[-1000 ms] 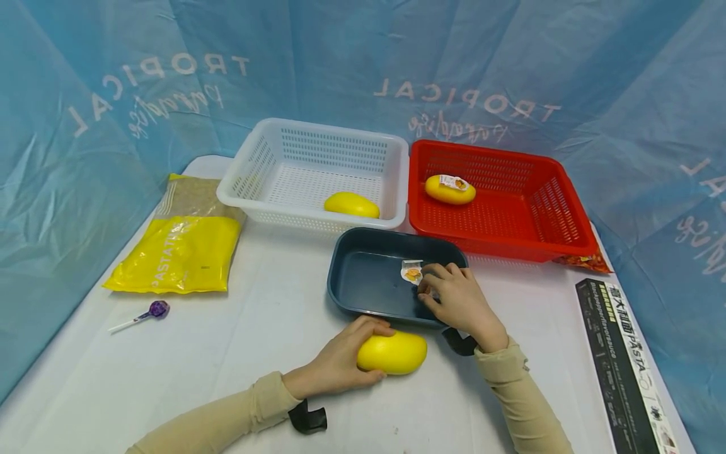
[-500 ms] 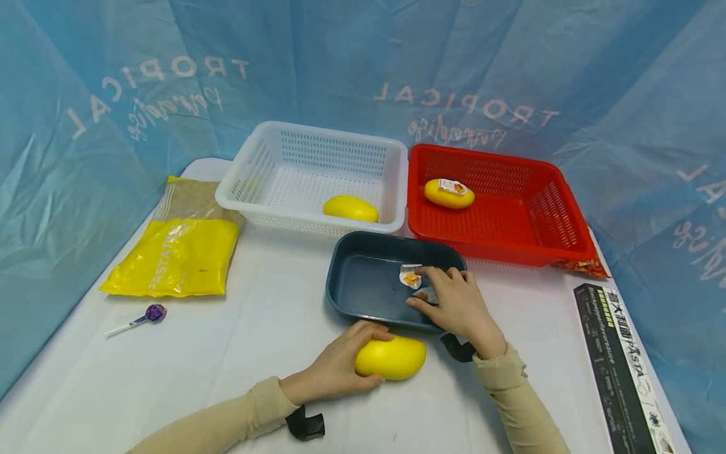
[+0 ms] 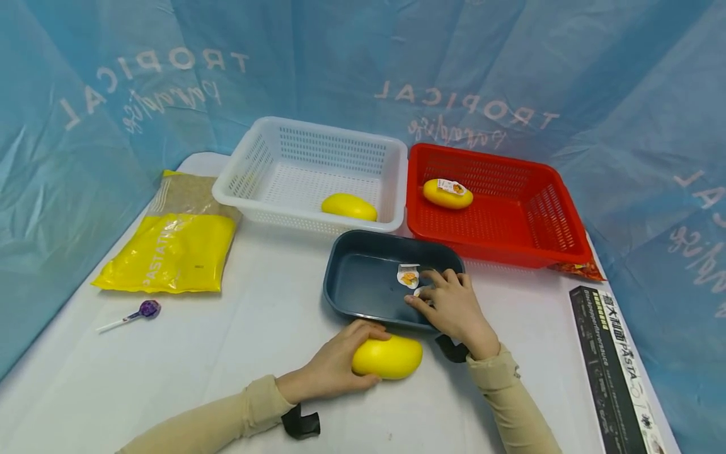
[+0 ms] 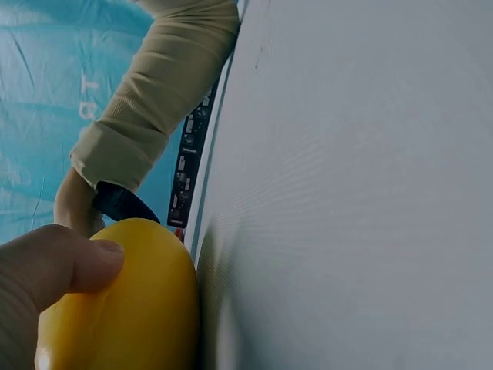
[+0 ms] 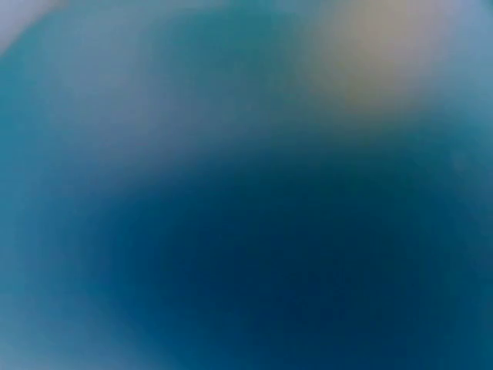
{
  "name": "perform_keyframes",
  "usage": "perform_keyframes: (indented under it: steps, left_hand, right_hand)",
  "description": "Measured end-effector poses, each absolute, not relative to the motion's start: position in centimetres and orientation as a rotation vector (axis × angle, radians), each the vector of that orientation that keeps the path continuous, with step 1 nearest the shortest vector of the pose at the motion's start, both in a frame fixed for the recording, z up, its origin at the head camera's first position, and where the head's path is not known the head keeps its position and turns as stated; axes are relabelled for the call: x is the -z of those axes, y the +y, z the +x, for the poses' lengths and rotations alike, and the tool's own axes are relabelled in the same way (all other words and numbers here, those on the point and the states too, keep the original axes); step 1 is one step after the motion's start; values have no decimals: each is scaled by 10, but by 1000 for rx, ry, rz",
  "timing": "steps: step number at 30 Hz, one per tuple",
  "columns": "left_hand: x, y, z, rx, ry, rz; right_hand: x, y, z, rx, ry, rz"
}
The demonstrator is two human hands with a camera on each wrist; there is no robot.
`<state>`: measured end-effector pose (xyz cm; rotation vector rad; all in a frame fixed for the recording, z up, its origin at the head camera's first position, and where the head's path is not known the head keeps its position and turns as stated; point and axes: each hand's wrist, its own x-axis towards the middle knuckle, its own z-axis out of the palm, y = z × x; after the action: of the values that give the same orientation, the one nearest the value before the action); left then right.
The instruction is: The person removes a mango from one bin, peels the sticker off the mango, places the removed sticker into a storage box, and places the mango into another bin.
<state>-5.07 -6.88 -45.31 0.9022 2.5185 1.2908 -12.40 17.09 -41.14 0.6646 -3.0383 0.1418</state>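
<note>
My left hand grips a smooth yellow mango on the white table, just in front of a dark blue tray. The thumb lies over its side in the left wrist view, where the mango fills the lower left. My right hand reaches over the tray's right side with bent fingers. A small white sticker shows between its thumb and fingers, partly hidden by them. Beside it, a second sticker with an orange fruit picture lies in the tray. The right wrist view is only a blue blur.
Behind the tray stand a white basket with a plain mango and a red basket with a stickered mango. A yellow bag and a lollipop lie left, a black pasta box right.
The right hand's fingers have shifted a little left and down, and the sticker among them has turned and come into view. My left hand keeps its hold on the mango.
</note>
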Motion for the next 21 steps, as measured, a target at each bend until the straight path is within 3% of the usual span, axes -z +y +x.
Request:
perform_keyframes:
  steps: [21]
  left_hand:
    - [438,-79,-53,-1003,2559,1094]
  right_hand:
    - [410,172,-121,-305,-2975,664]
